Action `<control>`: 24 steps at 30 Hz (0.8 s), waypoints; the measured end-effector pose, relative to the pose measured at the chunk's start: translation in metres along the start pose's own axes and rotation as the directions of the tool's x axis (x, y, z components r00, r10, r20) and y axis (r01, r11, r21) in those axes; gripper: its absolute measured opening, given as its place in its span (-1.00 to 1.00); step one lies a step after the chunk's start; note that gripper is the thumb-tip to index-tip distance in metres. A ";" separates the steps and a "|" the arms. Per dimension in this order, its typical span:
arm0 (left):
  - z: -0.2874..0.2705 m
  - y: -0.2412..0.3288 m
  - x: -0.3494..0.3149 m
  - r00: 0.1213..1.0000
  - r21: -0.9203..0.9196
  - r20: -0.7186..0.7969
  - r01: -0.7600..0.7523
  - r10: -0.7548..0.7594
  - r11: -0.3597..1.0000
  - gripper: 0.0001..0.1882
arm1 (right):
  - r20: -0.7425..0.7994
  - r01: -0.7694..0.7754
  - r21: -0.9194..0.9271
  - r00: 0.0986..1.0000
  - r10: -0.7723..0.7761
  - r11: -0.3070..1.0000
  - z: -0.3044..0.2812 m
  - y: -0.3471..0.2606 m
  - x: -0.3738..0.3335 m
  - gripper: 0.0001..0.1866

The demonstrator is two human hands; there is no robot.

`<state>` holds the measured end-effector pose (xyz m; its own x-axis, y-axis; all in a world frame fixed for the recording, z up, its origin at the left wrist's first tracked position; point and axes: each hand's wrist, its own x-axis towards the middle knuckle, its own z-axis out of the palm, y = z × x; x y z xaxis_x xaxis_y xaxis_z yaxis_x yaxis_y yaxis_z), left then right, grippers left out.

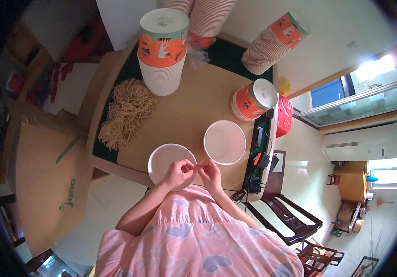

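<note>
My left hand [180, 174] is over the near rim of a white paper bucket [160, 158], fingertips pinched. My right hand [210, 176] meets it from the right, thumb and finger also pressed together. Whatever is between the fingertips is too small to make out. Beyond my right hand a second white paper bucket [225, 142] stands mouth up. A loose bundle of beige string [128, 113] lies at the left of the table. Behind it rises a tall stack of upside-down paper buckets [162, 51], the top one orange and green.
Brown cardboard [189, 104] covers most of the table. A short bucket stack [249, 101] stands at right, a taller leaning stack [272, 44] behind it. Black cables and plugs [254, 184] line the right edge. A large carton [53, 171] stands left, a dark wooden chair [288, 219] right.
</note>
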<state>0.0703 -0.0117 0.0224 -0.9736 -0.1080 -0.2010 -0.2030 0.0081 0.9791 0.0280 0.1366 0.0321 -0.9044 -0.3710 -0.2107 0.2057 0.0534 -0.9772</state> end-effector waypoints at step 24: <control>-0.001 0.009 -0.008 0.991 0.178 -0.118 -0.046 0.068 0.983 -0.91 | 0.178 0.090 -0.259 0.983 -0.044 0.962 -0.012 -0.008 0.009 -0.57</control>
<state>0.0761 -0.0115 0.0332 -0.9661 -0.2233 -0.1295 -0.1734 0.1896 0.9664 0.0136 0.1437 0.0378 -0.8316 -0.5321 -0.1590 0.0198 0.2577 -0.9660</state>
